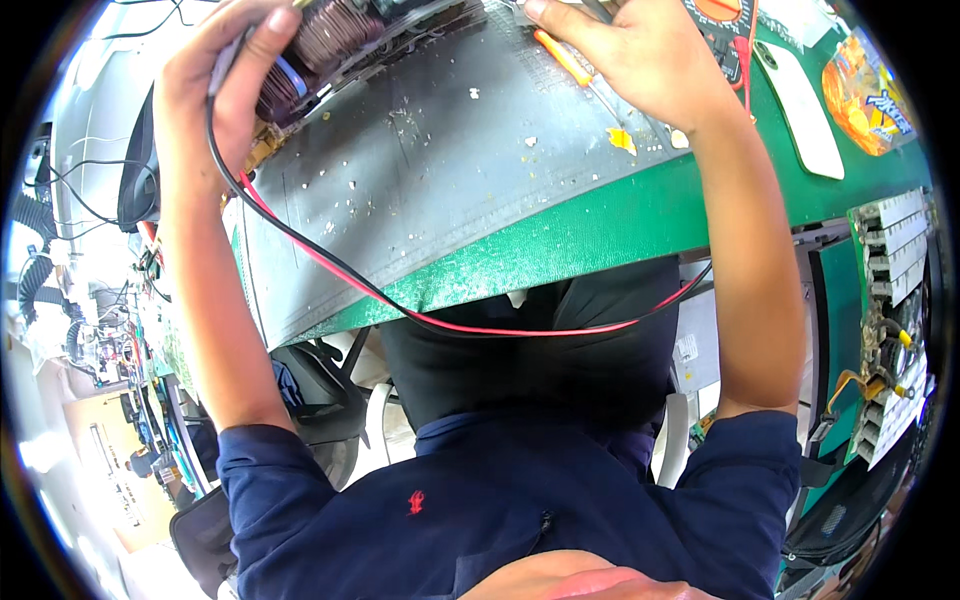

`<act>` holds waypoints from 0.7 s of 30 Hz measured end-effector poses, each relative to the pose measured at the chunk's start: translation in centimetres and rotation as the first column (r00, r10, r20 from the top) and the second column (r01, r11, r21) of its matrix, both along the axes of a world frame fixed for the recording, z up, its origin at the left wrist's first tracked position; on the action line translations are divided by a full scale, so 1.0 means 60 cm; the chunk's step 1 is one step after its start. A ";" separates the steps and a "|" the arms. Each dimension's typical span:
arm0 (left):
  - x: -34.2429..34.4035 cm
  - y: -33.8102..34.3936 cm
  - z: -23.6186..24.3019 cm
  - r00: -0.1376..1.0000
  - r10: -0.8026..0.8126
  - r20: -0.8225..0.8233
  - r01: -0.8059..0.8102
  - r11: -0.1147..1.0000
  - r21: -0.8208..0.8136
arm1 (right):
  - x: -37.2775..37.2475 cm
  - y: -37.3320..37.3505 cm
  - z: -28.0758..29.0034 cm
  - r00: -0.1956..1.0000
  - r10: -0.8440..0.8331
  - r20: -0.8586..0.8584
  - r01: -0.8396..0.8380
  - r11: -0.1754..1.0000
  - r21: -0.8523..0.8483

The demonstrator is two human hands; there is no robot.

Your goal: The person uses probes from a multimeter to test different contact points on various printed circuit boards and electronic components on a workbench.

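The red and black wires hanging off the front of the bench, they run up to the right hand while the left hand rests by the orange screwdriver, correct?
Not quite: the head view shows the sides swapped. The red and black wires run up to the left hand, and the right hand rests by the orange screwdriver.
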State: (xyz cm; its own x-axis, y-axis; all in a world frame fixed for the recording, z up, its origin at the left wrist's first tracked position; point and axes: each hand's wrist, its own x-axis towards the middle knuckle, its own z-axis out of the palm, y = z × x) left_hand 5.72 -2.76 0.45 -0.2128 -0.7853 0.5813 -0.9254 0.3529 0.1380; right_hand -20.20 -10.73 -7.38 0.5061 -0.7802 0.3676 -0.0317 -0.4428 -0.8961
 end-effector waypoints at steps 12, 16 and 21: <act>0.019 -0.045 0.027 0.993 0.016 -0.115 -0.005 0.996 0.093 | 0.020 -0.021 -0.042 0.986 -0.067 0.152 0.093 0.981 -0.169; 0.012 -0.033 0.019 0.998 -0.050 -0.049 0.052 0.998 0.034 | -0.005 -0.016 -0.011 0.974 0.050 0.221 -0.043 0.998 -0.038; 0.001 -0.021 0.012 0.997 -0.073 0.020 0.073 0.997 -0.002 | 0.015 -0.012 -0.034 0.992 0.028 0.125 -0.026 1.000 -0.016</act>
